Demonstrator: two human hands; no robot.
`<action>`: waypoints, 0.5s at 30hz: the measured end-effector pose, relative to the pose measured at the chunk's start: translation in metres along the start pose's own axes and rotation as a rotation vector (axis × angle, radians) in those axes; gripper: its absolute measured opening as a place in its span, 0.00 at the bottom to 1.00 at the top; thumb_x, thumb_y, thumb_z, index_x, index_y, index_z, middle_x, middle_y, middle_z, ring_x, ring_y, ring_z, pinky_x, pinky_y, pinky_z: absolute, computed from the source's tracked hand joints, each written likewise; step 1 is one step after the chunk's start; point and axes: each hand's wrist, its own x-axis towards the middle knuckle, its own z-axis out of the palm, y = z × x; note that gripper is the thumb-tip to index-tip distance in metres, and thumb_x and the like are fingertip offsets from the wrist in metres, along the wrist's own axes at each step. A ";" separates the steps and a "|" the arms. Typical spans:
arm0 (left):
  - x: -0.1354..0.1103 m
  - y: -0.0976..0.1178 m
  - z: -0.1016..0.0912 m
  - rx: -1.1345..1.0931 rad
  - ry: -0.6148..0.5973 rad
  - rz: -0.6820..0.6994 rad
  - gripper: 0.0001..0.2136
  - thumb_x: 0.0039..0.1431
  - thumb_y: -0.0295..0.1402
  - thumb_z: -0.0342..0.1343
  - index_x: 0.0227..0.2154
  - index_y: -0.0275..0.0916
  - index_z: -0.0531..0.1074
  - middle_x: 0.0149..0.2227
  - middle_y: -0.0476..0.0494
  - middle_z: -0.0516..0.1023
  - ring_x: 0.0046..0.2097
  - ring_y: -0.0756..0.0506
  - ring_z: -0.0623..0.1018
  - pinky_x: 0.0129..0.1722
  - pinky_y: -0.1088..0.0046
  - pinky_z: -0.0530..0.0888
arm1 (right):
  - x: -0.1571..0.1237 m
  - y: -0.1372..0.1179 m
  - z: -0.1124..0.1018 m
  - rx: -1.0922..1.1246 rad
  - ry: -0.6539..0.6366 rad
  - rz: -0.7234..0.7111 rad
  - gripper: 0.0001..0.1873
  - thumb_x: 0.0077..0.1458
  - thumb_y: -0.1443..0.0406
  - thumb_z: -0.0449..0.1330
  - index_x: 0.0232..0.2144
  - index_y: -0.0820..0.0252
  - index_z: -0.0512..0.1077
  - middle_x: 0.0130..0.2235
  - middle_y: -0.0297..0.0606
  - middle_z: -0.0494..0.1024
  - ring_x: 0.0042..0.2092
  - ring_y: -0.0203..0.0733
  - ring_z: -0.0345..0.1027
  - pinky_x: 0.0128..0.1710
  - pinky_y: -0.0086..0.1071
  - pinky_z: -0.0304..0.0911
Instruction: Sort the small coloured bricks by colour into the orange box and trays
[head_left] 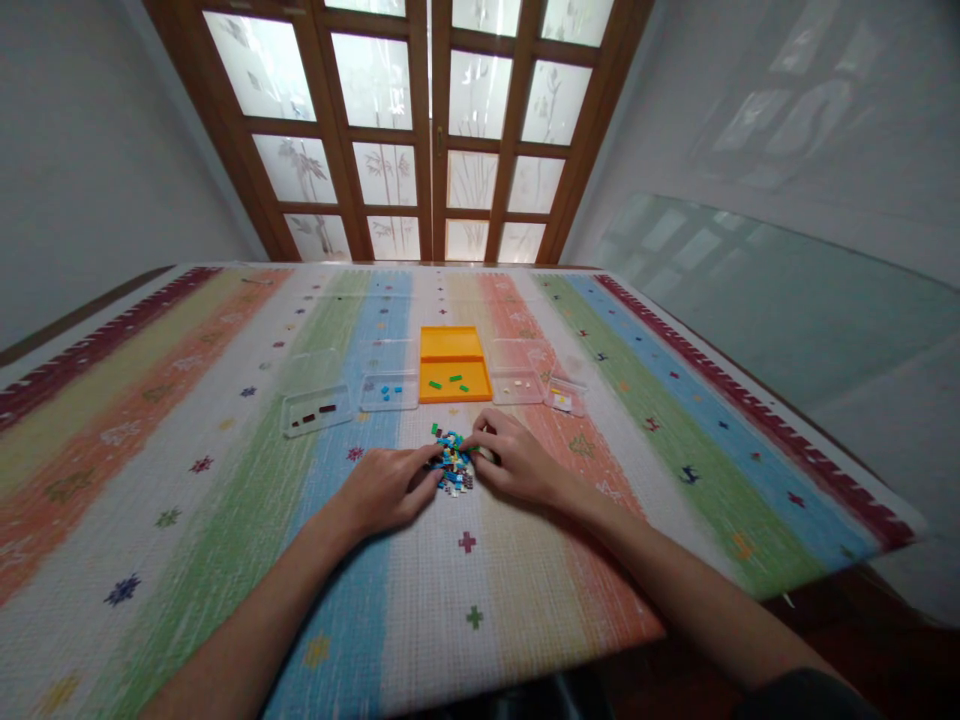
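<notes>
A small pile of mixed toy building bricks [454, 478] lies on the cloth, in blue, brown, white, yellow and green. My left hand [390, 487] rests at the pile's left side, fingers stretched and slightly apart, with the tips touching the bricks. From the right, my right hand [510, 455] reaches in with curled fingers, thumb and fingertips close together at the pile's edge. A bit of green shows by those fingertips, but what they pinch is too small to make out. One green brick [435, 428] sits at the pile's far edge.
Beyond the pile stands an open orange case [455, 400] with several green bricks. Clear boxes flank it: one with brown bricks [327, 408], one with blue bricks [386, 390], one with white bricks [517, 385], one with yellow pieces [559, 399]. A striped cloth [225, 520] covers the table.
</notes>
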 end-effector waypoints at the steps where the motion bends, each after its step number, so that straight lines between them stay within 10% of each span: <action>1: 0.000 0.000 -0.001 -0.001 0.003 -0.010 0.17 0.66 0.36 0.49 0.53 0.37 0.73 0.32 0.43 0.83 0.29 0.47 0.79 0.30 0.73 0.73 | 0.000 0.001 0.000 -0.001 0.011 0.003 0.11 0.57 0.72 0.56 0.39 0.57 0.76 0.38 0.39 0.69 0.41 0.43 0.63 0.42 0.36 0.61; 15: -0.001 0.008 0.006 -0.120 0.070 0.036 0.10 0.64 0.35 0.53 0.43 0.37 0.76 0.21 0.52 0.73 0.20 0.52 0.69 0.24 0.76 0.64 | -0.005 -0.010 -0.002 -0.017 0.029 -0.034 0.08 0.61 0.68 0.56 0.39 0.56 0.75 0.38 0.40 0.70 0.40 0.43 0.64 0.40 0.37 0.60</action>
